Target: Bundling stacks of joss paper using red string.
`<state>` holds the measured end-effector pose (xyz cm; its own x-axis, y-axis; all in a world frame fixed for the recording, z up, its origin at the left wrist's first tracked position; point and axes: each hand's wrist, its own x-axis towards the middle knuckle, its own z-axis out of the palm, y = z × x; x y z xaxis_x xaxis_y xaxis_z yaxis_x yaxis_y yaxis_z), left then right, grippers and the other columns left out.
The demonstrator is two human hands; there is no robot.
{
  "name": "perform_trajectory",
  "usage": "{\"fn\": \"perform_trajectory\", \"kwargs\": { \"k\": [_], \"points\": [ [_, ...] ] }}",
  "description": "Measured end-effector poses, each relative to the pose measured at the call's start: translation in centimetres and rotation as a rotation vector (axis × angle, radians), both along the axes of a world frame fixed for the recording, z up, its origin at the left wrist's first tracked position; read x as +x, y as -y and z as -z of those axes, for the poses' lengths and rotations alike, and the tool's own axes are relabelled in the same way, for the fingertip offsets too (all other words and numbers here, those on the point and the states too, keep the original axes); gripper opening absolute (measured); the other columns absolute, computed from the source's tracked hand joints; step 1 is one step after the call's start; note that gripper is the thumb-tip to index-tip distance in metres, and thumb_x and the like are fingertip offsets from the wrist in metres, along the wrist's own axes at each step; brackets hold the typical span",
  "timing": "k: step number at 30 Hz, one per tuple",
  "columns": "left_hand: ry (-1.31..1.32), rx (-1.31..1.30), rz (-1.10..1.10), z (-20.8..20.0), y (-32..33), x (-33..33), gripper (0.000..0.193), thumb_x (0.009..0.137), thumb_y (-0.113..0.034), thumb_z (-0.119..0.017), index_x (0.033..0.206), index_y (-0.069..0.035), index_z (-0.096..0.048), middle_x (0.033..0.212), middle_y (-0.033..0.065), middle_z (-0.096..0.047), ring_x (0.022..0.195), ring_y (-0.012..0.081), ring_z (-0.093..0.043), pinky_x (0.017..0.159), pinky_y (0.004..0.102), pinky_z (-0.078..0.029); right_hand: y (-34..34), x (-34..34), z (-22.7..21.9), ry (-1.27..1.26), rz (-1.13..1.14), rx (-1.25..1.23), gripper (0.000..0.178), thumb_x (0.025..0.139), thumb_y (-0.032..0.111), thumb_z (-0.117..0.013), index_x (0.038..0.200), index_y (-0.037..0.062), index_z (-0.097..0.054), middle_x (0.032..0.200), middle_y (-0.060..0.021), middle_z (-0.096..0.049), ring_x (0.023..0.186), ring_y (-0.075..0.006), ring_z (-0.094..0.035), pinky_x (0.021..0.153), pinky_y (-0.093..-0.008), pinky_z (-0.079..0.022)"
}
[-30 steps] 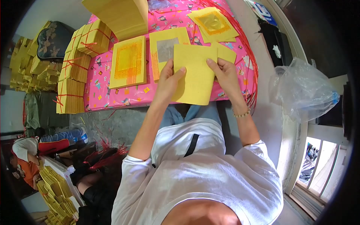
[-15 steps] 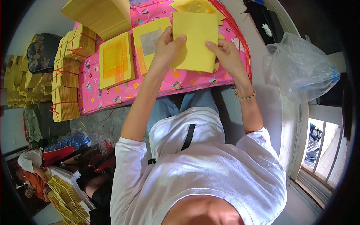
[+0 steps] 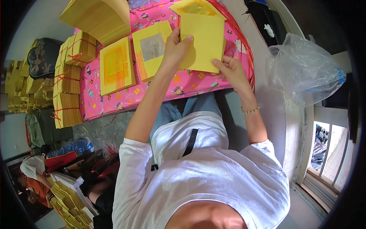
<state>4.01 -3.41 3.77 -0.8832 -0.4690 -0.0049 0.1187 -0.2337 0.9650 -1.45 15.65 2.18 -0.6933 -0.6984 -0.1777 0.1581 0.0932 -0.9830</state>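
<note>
The yellow paper (image 3: pixel 202 44) on my feed looked plain and rectangular, spanning between my two grips, over the pink counter (image 3: pixel 114 101). I had both forearms stretched forward, the left farther. My left grip (image 3: pixel 177 47) pinched its left edge, thumb on top; my right grip (image 3: pixel 230 70) pinched its lower right corner.

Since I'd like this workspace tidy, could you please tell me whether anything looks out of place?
Loose red string is strewn over the gray floor, whereas nearby bundles are tied neatly. The held yellow paper looks undamaged.
</note>
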Motion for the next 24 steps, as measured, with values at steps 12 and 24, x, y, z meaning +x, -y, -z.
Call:
{"fn": "perform_trajectory", "kwargs": {
  "k": [12,24],
  "points": [
    [0.104,-0.147,0.185,1.3,-1.0,-0.1,0.038,0.088,-0.007,-0.055,0.124,0.001,-0.049,0.107,0.0084,-0.062,0.096,0.0142,-0.059,0.084,0.0283,-0.045,0.6,-5.0,0.8,-0.019,0.251,-0.122,0.025,0.091,0.029,-0.060,0.097,0.0048,-0.063,0.084,-0.0001,-0.066,0.073,-0.0049,-0.062,0.059,-0.0209,-0.049],
    [0.443,-0.570,0.098,6.5,0.7,-6.2,0.039,0.087,-0.017,-0.060,0.121,0.001,-0.052,0.105,0.0113,-0.064,0.094,0.0190,-0.062,0.082,0.0320,-0.048,0.9,-9.2,5.3,-0.235,0.148,0.241,0.025,0.090,0.026,-0.060,0.097,0.0019,-0.058,0.076,-0.0022,-0.064,0.059,-0.0074,-0.059,0.050,-0.0217,-0.049]
  ]
}}
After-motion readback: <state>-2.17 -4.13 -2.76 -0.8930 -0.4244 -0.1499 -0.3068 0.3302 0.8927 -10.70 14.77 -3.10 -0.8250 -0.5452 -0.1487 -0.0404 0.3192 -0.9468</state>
